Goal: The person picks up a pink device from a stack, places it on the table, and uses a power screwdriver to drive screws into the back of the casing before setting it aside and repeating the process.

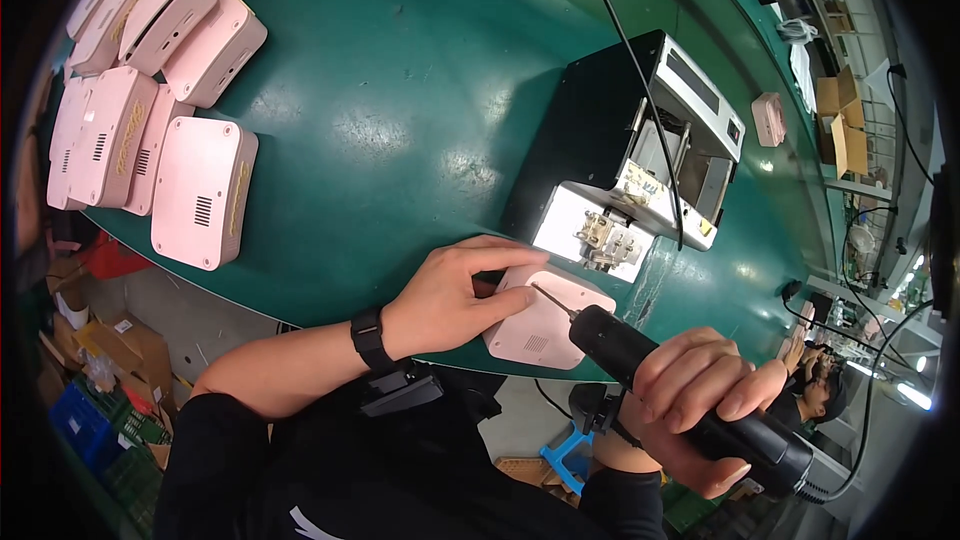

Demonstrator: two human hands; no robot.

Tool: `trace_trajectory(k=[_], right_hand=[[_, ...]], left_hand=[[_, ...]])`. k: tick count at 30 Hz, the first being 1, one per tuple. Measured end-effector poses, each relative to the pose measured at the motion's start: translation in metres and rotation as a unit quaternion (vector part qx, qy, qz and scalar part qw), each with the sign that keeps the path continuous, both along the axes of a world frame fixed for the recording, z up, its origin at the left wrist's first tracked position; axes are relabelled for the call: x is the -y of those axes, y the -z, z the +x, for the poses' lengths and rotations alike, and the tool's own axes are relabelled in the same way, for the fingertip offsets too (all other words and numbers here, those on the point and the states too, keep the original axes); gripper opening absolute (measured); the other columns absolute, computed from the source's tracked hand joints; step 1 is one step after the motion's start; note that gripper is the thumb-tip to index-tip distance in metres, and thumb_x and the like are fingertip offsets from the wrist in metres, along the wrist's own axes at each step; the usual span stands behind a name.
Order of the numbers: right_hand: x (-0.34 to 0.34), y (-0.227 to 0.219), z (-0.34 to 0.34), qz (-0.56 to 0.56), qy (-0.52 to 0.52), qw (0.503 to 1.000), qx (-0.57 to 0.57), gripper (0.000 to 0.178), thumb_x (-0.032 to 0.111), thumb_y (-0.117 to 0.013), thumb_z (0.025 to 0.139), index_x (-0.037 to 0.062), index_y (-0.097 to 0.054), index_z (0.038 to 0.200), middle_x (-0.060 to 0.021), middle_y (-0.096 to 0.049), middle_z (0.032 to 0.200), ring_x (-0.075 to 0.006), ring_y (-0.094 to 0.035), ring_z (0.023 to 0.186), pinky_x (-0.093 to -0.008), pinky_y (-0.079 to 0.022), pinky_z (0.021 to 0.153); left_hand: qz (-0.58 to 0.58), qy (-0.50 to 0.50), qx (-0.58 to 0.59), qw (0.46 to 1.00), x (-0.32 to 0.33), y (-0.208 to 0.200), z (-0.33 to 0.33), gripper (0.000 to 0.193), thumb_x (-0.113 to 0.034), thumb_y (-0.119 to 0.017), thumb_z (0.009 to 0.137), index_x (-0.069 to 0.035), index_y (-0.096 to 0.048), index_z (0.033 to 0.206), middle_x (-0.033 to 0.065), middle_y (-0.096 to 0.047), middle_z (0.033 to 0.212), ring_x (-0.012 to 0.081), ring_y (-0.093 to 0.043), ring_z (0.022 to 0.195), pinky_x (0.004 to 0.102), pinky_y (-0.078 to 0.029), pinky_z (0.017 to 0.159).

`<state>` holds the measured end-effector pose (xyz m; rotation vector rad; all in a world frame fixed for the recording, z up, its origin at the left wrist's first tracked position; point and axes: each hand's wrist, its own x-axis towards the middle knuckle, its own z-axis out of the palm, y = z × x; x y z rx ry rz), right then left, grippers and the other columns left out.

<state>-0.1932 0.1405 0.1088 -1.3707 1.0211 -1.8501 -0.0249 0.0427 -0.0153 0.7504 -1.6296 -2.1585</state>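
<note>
A pale pink plastic case (522,332) with a vent grille and corner holes lies at the table's near edge. My left hand (465,290) grips its far left part, thumb on the top face and fingers along the far edge. In my right hand (700,405) is a black corded electric screwdriver (608,342), fingers wrapped round its body. The thin bit points down to the left, its tip at a corner hole near my left thumb. Whether a screw sits in that hole is too small to tell.
A black and white screw feeder (615,145) stands just beyond the case, a dark cable hanging across it. Several similar pink cases (200,195) are stacked at the left. Another pink piece (768,120) lies far right, near an open cardboard box (842,125). Other people sit farther off.
</note>
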Motion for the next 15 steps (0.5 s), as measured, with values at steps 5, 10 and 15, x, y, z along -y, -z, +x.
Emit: trace_trajectory(k=[5, 10, 15], right_hand=[[0.002, 0.0, 0.003, 0.007, -0.028, 0.999, -0.016, 0.052, 0.041, -0.078, 0.083, 0.0068, -0.043, 0.102, -0.0061, -0.061, 0.07, -0.0213, -0.062, 0.052, -0.0363, -0.054, 0.049], [0.009, 0.005, 0.017, -0.034, 0.064, 0.997, -0.029, 0.048, 0.044, -0.073, 0.082, 0.0102, -0.039, 0.093, 0.0021, -0.052, 0.056, -0.0084, -0.047, 0.038, -0.0235, -0.044, 0.036], [0.004, -0.005, 0.008, 0.016, 0.005, 0.999, -0.029, 0.049, 0.041, -0.076, 0.083, 0.0096, -0.042, 0.099, -0.0029, -0.058, 0.066, -0.0163, -0.056, 0.048, -0.0316, -0.049, 0.045]], left_hand=[[0.0, 0.001, 0.008, 1.0, 0.001, -0.001, 0.001, 0.035, -0.01, -0.069, 0.088, -0.006, -0.065, 0.123, 0.0097, -0.063, 0.111, 0.0164, -0.065, 0.094, 0.0274, -0.054, 0.081], [0.025, -0.002, -0.006, 1.0, -0.001, 0.002, 0.0, 0.035, -0.009, -0.069, 0.089, -0.007, -0.065, 0.123, 0.0094, -0.061, 0.114, 0.0157, -0.064, 0.096, 0.0271, -0.055, 0.08], [0.014, 0.013, 0.006, 1.0, 0.001, 0.0, 0.001, 0.037, -0.007, -0.07, 0.087, -0.007, -0.065, 0.124, 0.0088, -0.06, 0.116, 0.0157, -0.064, 0.099, 0.0274, -0.056, 0.083]])
